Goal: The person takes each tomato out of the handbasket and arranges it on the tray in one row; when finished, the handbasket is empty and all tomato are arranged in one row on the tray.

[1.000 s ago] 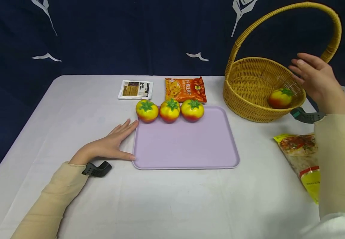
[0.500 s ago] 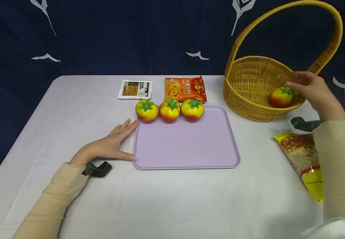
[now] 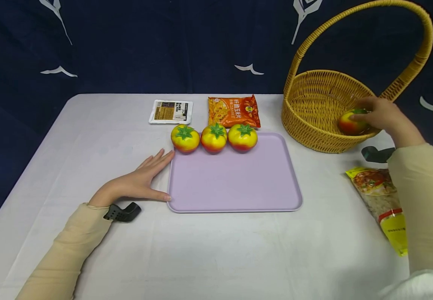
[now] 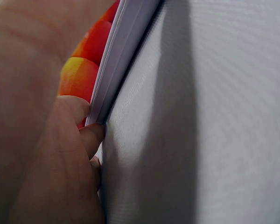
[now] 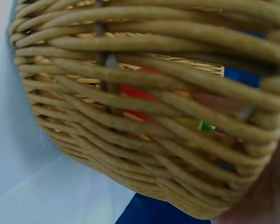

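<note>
In the head view, a wicker basket (image 3: 310, 137) with a tall handle stands at the back right, holding one yellow-and-red toy tomato (image 3: 348, 125) with a green leafy top. My right hand (image 3: 383, 116) reaches over the basket's rim and grips that tomato, thumb in front; fingers partly hide it. In the right wrist view, the basket's weave (image 5: 130, 107) covers most of the fruit. My left hand (image 3: 139, 181) lies with spread fingers against the left edge of a lilac tray (image 3: 235, 183). Three similar toy tomatoes (image 3: 213, 138) sit in a row along the tray's far edge.
Behind the row lie an orange snack bag (image 3: 235, 111) and a flat white packet (image 3: 171, 112). A yellow-ended food bag (image 3: 379, 204) lies at right, partly under the right forearm. White cloth (image 3: 216, 254) covers the table; a dark blue curtain (image 3: 156, 46) hangs behind.
My right hand has come down from above the basket's right rim, moved left into it and closed around the toy tomato. My left hand and the tray have stayed put.
</note>
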Tool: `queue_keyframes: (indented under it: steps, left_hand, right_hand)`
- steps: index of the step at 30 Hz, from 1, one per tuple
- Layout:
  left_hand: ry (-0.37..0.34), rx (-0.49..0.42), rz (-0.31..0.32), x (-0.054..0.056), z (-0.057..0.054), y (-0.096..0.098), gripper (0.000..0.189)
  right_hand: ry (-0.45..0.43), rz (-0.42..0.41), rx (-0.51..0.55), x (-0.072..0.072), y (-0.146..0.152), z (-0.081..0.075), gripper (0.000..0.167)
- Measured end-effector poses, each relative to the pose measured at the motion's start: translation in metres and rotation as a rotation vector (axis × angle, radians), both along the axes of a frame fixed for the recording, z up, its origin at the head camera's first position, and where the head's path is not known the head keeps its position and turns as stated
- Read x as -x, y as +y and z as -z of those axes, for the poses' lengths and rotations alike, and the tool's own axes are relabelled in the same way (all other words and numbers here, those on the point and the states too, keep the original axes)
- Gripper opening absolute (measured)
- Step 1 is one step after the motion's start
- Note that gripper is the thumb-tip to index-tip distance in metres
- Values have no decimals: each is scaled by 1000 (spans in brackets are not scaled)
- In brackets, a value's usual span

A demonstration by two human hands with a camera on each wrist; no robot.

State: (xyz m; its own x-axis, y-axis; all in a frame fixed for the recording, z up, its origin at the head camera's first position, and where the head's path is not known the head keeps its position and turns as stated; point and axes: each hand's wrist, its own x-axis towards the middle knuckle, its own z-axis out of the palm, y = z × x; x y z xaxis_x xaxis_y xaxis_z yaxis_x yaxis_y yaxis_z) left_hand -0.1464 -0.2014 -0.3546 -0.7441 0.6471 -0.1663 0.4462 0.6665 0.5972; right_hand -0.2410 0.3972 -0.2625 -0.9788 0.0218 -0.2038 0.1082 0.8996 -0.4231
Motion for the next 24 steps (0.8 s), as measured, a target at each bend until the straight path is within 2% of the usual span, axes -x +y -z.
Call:
queue_keyframes:
  steps: [11, 24]
  left_hand:
    - [0, 6, -2, 0, 0, 0, 114]
    - [-3, 2, -6, -1, -1, 0, 114]
  right_hand:
    - [-69, -125, -60, 13, -7, 5, 77]
    - [-118, -165, -76, 15, -14, 11, 85]
